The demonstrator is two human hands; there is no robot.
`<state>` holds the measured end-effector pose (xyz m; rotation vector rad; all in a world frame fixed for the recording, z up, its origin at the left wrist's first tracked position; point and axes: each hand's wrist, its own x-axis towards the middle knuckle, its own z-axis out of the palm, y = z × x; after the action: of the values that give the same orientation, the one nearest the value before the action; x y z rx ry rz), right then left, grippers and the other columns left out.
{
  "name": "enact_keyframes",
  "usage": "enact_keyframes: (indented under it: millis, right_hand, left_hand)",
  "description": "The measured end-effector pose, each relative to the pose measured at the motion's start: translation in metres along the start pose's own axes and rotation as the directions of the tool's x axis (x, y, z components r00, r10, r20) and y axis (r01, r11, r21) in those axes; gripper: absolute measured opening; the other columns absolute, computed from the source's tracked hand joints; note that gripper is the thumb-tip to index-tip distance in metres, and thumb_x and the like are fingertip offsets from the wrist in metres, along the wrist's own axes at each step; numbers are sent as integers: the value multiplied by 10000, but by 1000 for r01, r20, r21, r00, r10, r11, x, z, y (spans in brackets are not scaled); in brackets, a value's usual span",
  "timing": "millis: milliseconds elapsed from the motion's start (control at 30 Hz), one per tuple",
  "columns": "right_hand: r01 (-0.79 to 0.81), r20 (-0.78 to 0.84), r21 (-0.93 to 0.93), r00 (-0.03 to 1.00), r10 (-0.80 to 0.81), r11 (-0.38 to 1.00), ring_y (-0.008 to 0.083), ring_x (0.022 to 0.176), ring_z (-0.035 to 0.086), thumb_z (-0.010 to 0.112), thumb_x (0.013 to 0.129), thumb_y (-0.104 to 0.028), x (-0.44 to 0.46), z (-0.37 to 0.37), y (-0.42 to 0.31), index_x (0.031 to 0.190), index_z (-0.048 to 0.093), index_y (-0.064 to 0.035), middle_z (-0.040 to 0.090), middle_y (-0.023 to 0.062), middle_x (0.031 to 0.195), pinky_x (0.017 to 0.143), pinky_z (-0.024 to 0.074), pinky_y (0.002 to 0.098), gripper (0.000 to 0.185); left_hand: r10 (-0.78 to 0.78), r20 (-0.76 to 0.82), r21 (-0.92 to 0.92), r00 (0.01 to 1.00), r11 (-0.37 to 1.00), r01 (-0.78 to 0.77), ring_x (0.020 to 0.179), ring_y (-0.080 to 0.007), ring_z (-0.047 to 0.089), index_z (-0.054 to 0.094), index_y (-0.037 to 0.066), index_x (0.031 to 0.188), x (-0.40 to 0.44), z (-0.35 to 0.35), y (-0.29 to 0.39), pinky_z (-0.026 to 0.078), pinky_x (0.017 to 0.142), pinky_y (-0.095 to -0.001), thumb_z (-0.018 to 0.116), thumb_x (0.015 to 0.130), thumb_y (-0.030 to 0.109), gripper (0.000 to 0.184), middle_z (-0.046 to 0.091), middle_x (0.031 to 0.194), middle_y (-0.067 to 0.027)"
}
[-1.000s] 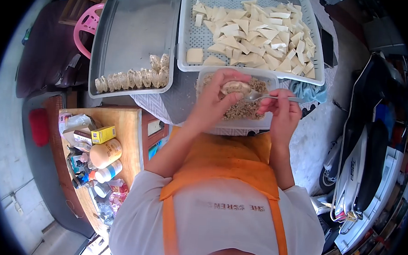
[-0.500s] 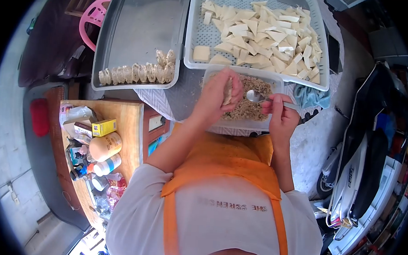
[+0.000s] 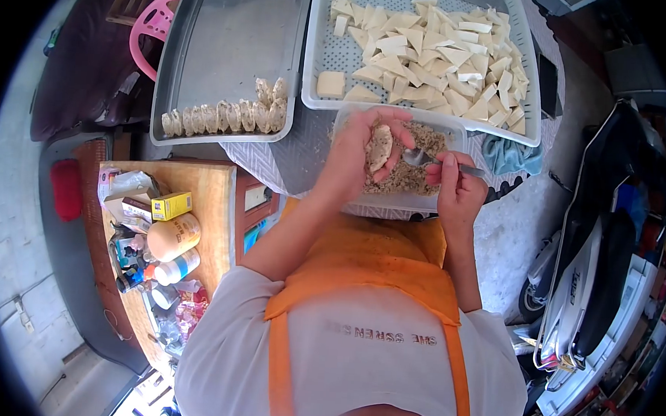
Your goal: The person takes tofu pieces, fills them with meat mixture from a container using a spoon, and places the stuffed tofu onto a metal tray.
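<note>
My left hand (image 3: 353, 150) cups a stuffed tofu piece (image 3: 381, 149), its filled face turned up and speckled with mince. Between the thumb and fingers of my right hand (image 3: 461, 186) is the handle of a metal spoon (image 3: 417, 157), whose bowl is close to the left fingertips. Both hands are over a clear plastic box (image 3: 457, 132) of brown minced filling (image 3: 406, 179). Beyond it, a white perforated tray (image 3: 337, 54) carries many pale tofu pieces (image 3: 431, 59), mostly triangles. At the left, a metal tray (image 3: 232, 41) has a row of stuffed tofu pieces (image 3: 222, 116) along its near edge.
A teal cloth (image 3: 510, 155) lies by the perforated tray's near right corner. To the left, a wooden table (image 3: 216, 202) bears bottles and a yellow box (image 3: 171, 206). A pink round-rimmed object (image 3: 154, 22) is behind the metal tray. A scooter (image 3: 597, 274) stands at the right.
My left hand has opened out and turned, so the tofu's filled face now shows. The spoon's bowl has tilted and come slightly nearer to the left fingers.
</note>
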<state>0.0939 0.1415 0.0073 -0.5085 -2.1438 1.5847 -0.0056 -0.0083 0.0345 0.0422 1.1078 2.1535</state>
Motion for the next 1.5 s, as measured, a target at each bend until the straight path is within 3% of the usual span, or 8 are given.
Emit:
enact_keyframes:
  millis: [233,333,667,767,867,1100,1300,1500]
  right_hand:
    - [25,-5,-45,1000,-25,999,128,579,646,519,945,-98,0,1,-3,890,638,40,656,82,689,537,513,234,190]
    - [6,5,-49,1000,-6,999,129,582,646,515,946,-94,-1,1,-3,896,637,38,658,90,701,546,520,238,186]
    - [33,29,-51,999,-32,998,126,592,642,514,947,-93,1,1,0,873,635,56,651,85,710,546,530,248,206]
    - [37,7,-72,999,-36,997,128,591,645,521,943,-94,-3,3,2,863,638,49,654,85,703,545,529,250,202]
    - [133,-21,-226,990,-141,965,138,586,653,540,929,-92,-9,2,8,872,643,22,658,85,684,527,503,250,164]
    - [-18,-97,-142,995,4,990,151,573,653,530,932,-114,4,0,-4,868,632,-1,657,87,660,528,495,262,165]
    - [127,8,-290,991,-131,949,125,542,624,530,936,-127,-1,-2,6,846,634,1,648,69,640,514,483,248,188]
    - [122,42,-256,992,-115,959,99,550,620,519,944,-118,0,-5,3,854,626,10,642,60,637,509,483,231,190]
  left_hand:
    - [-18,24,225,1000,974,12,566,-112,457,604,-23,999,2,-14,-11,375,482,-233,313,1014,347,471,518,742,-37]
    - [-82,-1,-22,997,996,82,541,-97,437,614,-15,981,-2,-8,-6,349,453,-225,401,999,296,377,483,694,-8]
    - [-83,-49,-68,995,995,79,468,-66,355,553,56,805,3,-2,-9,279,385,-208,453,970,257,279,393,605,29]
    - [-175,111,-210,978,958,195,440,-81,351,517,67,734,5,-19,-17,280,366,-220,438,967,225,293,373,552,21]
    - [-267,22,-68,963,961,268,400,-99,353,468,86,667,7,-13,-13,263,347,-234,423,972,228,340,392,519,2]
    - [-113,21,135,993,985,109,369,-102,332,415,112,621,13,-2,-9,213,343,-229,393,991,248,394,422,517,-14]
    - [-109,7,-146,994,983,109,381,-92,237,367,124,609,11,-11,-12,175,346,-237,357,1009,335,453,314,505,35]
    - [-123,-50,-35,991,992,121,382,-87,291,411,114,625,4,1,-10,201,335,-232,387,997,334,433,366,513,14]
